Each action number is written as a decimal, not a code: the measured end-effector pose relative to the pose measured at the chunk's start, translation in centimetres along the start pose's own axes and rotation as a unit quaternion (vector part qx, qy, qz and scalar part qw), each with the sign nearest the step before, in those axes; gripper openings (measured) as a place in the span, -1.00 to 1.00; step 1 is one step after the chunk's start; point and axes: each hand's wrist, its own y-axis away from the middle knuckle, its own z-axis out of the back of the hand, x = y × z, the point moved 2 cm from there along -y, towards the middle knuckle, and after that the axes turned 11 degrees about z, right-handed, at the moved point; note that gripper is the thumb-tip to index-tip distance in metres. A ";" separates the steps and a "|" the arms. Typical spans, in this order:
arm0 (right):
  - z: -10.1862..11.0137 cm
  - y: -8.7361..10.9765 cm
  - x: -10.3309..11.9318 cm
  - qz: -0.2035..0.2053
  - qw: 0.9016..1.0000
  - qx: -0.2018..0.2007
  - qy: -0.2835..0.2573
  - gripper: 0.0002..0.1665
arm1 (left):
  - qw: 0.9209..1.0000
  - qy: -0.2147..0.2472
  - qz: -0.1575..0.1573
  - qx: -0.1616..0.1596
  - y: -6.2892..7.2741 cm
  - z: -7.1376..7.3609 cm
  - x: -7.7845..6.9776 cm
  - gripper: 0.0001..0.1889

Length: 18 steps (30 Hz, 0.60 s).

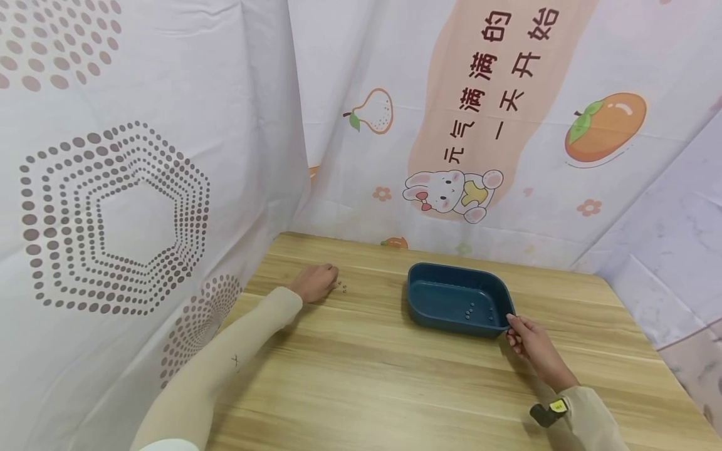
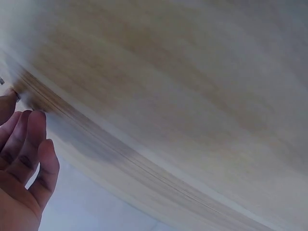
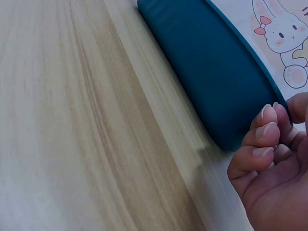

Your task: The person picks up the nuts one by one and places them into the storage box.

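Blue tray point(image 1: 440, 297) just left of right hand point(image 1: 533, 347), well right of left hand point(image 1: 314, 283); few tiny dark pieces point(image 1: 467, 312) on its floor. Right hand pinches tray's nearest corner, thumb at rim, other fingers bent. Left hand's fingers partly curled low over tabletop point(image 1: 361, 376), loose tiny bits point(image 1: 345, 289) just beside fingertips; cannot tell whether it grips one. Printed curtain point(image 1: 361, 56) beyond both hands.

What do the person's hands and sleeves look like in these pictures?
Both the left hand and the right hand are ungloved. The left sleeve is long and cream, with a small dark cross-like mark on the forearm. The right sleeve is beige; at its cuff sits a black device with a yellow label.
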 end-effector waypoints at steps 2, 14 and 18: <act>0.0 0.0 0.0 0.000 1.000 0.000 -0.001 -0.47 | 1.000 0.000 0.006 0.006 -0.1 0.1 0.0 -0.83; 0.0 -0.1 -0.1 0.009 1.000 0.000 -0.004 -0.49 | 1.000 0.006 0.015 0.010 -0.5 -0.3 0.1 -0.85; 0.0 0.0 -0.1 0.007 1.000 -0.001 -0.005 -0.48 | 1.000 0.003 0.013 0.010 -0.4 -0.3 0.1 -0.83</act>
